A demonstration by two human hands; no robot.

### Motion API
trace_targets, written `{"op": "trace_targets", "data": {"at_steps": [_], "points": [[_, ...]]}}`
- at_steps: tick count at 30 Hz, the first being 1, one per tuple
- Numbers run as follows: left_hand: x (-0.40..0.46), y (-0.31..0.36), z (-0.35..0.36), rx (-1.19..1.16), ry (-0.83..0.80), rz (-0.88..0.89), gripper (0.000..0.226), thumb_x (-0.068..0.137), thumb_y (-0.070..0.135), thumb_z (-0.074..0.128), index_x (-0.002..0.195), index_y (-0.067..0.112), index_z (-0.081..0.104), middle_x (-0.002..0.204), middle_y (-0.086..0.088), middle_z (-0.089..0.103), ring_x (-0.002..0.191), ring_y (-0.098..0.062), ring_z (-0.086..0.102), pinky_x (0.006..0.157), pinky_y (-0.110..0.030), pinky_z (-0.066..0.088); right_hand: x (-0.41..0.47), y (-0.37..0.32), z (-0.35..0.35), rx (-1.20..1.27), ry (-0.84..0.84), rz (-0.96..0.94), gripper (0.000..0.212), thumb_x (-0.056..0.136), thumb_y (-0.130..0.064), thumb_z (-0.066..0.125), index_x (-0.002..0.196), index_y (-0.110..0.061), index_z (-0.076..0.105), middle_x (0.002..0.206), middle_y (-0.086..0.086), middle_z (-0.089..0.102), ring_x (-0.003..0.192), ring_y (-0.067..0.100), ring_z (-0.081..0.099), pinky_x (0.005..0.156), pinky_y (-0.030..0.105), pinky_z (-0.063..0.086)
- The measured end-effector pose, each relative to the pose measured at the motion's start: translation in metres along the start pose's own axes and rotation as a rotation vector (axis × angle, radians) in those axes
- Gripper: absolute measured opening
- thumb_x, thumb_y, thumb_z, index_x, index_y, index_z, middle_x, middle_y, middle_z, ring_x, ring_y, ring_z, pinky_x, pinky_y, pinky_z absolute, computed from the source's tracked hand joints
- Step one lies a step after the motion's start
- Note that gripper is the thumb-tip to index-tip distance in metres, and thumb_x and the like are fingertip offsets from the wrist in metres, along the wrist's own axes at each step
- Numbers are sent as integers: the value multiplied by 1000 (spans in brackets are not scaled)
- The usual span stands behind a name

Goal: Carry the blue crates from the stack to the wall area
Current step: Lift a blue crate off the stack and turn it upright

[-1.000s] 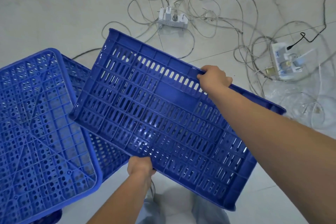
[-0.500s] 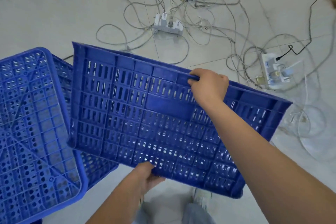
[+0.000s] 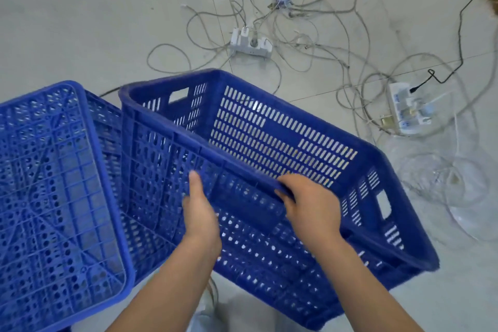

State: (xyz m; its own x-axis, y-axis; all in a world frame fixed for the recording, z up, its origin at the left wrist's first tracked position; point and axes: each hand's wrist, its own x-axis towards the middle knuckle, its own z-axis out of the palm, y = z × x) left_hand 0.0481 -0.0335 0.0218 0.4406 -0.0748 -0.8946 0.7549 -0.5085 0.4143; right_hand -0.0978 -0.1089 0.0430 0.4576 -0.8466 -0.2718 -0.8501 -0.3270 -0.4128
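Head view: both hands hold a blue crate (image 3: 269, 159) above the floor (image 3: 80, 21).
The right hand (image 3: 310, 205) grasps its near rim; the left hand (image 3: 200, 213) presses flat on the near wall. An upturned crate stack (image 3: 59, 197) sits left, cables (image 3: 310, 21) far.

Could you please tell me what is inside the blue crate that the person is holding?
The held crate looks empty: only its slotted far wall and perforated bottom show. The near wall, the left hand and the right hand cover part of the bottom.
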Motion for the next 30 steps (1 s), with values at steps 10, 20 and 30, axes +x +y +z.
{"op": "trace_targets", "data": {"at_steps": [10, 20, 30], "points": [[26, 34, 17, 163, 200, 20, 79, 87, 11, 57, 151, 12, 10, 136, -14, 48, 116, -36, 54, 94, -55, 48, -52, -3, 47, 74, 84, -76, 43, 42, -10, 92, 77, -26, 72, 67, -17, 67, 51, 4, 63, 33, 13, 35], [24, -80, -11, -221, 184, -95, 52, 83, -15, 53, 127, 5, 35, 114, -15, 51, 85, -28, 56, 83, -44, 50, -97, 65, 96, -54, -213, -114, 50, 42, -21, 82, 80, -34, 52, 71, -20, 60, 62, 3, 61, 39, 16, 39], [51, -189, -2, -392, 235, -337, 42, 81, -20, 47, 117, 1, 52, 129, -23, 58, 88, -29, 57, 38, -28, 54, -97, 131, 114, -236, -580, 39, 33, 80, 0, 52, 108, -18, 59, 107, 0, 66, 99, 24, 61, 70, 29, 31]]}}
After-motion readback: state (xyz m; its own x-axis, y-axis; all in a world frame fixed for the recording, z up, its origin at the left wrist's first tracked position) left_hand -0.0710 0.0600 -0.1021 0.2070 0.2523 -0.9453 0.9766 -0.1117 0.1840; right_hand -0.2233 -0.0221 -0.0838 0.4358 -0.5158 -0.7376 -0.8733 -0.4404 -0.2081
